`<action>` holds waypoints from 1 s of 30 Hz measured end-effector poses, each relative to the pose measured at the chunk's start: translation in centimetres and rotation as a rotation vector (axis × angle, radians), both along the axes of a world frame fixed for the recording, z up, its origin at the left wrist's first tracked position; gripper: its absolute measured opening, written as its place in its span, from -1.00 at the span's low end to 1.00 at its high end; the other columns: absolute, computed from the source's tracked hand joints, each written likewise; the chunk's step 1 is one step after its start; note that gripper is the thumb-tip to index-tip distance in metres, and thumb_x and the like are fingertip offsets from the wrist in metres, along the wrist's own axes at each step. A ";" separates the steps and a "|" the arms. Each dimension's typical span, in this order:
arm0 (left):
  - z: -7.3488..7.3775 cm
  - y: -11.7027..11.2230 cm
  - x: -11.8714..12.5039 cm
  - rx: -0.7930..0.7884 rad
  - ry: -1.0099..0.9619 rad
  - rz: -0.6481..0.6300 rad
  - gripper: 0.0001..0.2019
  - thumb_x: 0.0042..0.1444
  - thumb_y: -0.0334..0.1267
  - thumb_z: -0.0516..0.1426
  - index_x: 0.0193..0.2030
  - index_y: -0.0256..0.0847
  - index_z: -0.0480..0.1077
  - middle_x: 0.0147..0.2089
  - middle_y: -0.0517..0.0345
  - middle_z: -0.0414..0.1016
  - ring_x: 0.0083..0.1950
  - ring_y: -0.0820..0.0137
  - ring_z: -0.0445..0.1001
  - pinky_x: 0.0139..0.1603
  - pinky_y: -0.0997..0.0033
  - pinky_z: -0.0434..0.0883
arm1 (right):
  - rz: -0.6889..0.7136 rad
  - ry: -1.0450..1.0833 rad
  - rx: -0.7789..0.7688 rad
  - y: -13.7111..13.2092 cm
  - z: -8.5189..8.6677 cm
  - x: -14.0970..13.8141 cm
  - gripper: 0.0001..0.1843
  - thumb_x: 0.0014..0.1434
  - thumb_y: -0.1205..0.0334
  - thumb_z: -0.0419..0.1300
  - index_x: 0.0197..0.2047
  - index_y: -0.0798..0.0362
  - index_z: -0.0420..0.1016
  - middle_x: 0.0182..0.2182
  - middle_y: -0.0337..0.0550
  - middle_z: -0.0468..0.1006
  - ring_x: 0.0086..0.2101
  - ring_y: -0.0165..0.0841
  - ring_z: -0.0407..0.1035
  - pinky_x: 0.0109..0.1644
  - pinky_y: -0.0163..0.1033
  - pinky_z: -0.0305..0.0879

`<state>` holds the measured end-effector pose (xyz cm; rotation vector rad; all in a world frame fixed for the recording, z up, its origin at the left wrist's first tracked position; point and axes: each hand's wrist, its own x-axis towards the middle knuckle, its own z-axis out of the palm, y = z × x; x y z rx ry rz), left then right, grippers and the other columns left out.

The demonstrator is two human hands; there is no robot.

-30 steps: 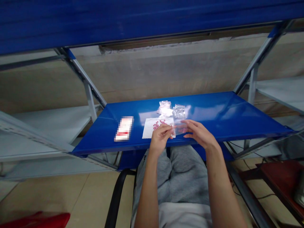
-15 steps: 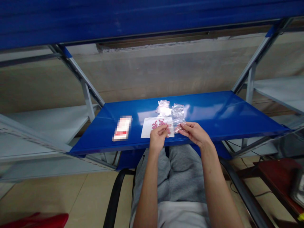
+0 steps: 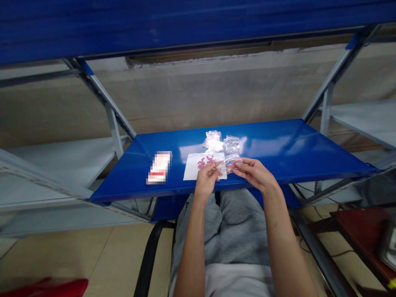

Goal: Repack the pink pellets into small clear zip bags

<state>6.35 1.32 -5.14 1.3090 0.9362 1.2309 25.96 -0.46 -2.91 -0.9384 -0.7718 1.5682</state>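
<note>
L hand (image 3: 206, 178) & R hand (image 3: 254, 173) hold 1 small clear plastic bag (image 3: 232, 163) btwn them, just above the near edge of the blue steel shelf (image 3: 287, 165) & over the R end of a white paper sheet (image 3: 193, 171). Grip on both sides is closed: L thumb & fingers pinch together on the bag's L end, R thumb & fingers pinch its R end. Bag is lifted off the shelf, w/ a thin red line showing at its L end by the L fingertips; too small to tell what that is.

On the sheet, near the L hand, lies a cluster of small pink pieces (image 3: 206, 162); exact kind can't be told. Behind the sheet, near the far edge, are 2 more clear bags: a crumpled one (image 3: 213, 141) & 1 just R of it (image 3: 232, 144). Toward the shelf's L end sits a pixelated white & red packet (image 3: 159, 167).

Below the hands: grey sweatpants (image 3: 244, 222) on the person's lap, black chair arm (image 3: 149, 260) at L. Red object (image 3: 46, 287) on the floor, bottom L corner of view.
</note>
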 end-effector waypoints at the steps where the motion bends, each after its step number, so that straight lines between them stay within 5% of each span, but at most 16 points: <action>1: 0.0 0.0 0.1 -0.014 0.006 -0.001 -0.65 0.07 -0.18 0.32 -0.02 -0.27 0.65 -0.23 0.02 0.62 -0.33 0.39 0.53 -0.44 0.50 0.41 | -0.003 -0.008 0.002 0.0 -0.1 0.0 -0.72 -0.07 0.31 0.58 -0.25 0.10 0.70 -0.24 -0.05 0.75 -0.20 -0.28 0.67 0.01 -0.29 0.62; 9: 0.2 0.0 0.7 -0.018 0.108 0.030 -0.79 0.11 -0.40 0.22 -0.13 -0.24 0.63 -0.17 0.05 0.69 -0.19 0.30 0.65 -0.20 0.41 0.55 | -0.016 -0.104 -0.050 0.9 -1.2 -0.7 -0.63 -0.16 0.35 0.60 -0.24 0.09 0.67 -0.28 -0.09 0.74 -0.23 -0.25 0.67 -0.16 -0.28 0.66; 17: 0.3 0.4 0.9 0.068 0.305 0.094 -0.71 0.21 -0.42 0.16 0.04 -0.21 0.59 -0.17 0.07 0.67 -0.34 0.41 0.59 -0.23 0.41 0.53 | -0.063 -0.149 -0.038 1.5 -1.8 -0.8 -0.67 -0.11 0.37 0.59 -0.26 0.11 0.64 -0.40 -0.13 0.70 -0.35 -0.29 0.64 -0.17 -0.25 0.69; 23: 0.7 2.9 0.6 0.291 0.576 0.235 -0.78 0.16 -0.41 0.28 -0.07 -0.13 0.66 -0.14 0.08 0.58 -0.17 0.36 0.54 0.06 0.29 0.50 | -0.133 -0.225 -0.030 3.5 -1.1 -1.0 -0.80 0.01 0.54 0.43 -0.29 0.14 0.60 -0.42 -0.10 0.70 -0.36 -0.31 0.64 -0.21 -0.30 0.66; 30: 0.5 5.8 -0.2 0.383 0.888 0.239 -0.79 0.19 -0.30 0.30 -0.05 -0.06 0.68 -0.16 0.03 0.43 -0.03 0.21 0.46 0.15 0.17 0.44 | -0.170 -0.403 -0.076 6.6 -0.6 -0.8 -0.76 0.01 0.63 0.35 -0.31 0.14 0.54 -0.50 -0.15 0.66 -0.44 -0.35 0.60 -0.27 -0.33 0.61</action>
